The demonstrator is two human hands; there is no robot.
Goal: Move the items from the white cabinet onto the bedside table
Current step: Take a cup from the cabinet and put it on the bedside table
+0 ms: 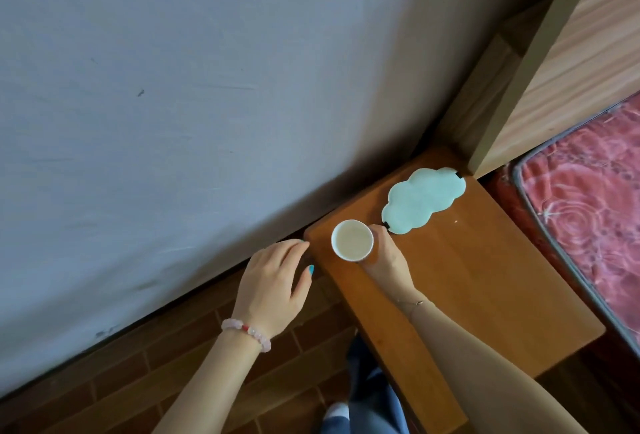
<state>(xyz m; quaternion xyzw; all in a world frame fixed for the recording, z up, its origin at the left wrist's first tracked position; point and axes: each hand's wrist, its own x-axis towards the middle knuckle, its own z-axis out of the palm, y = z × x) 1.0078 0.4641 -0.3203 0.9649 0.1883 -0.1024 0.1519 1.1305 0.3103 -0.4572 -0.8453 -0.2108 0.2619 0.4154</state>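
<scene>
1. White paper cup (352, 239), round and open-topped with a pale inside, stands near the far-left corner of the orange-brown wooden bedside table (485, 295), just below the centre of the frame.
2. The right hand (388, 260) is wrapped around the cup's right side, fingers curled against its wall. Whether the cup's base already rests on the tabletop or is a touch above it cannot be told from this angle.
3. The left hand (273, 284) hangs loose and half-open just left of the table's edge, over the brown brick-pattern floor (121, 381). It holds nothing. A pink bead bracelet (247, 331) circles its wrist.
4. A pale mint cloud-shaped sleep mask (422, 199) with a black strap lies flat on the table, just beyond the cup toward the upper right, near the cup but seemingly not touching it.
5. Judged from this, two items are on or arriving at the table: the mask is placed, and the cup is at the point of being set down or let go.
6. The white cabinet is not in view, so how many items remain there cannot be told.
7. A red patterned mattress (588, 225) fills the right edge of the frame, and a grey-white wall (173, 87) the upper left.
</scene>
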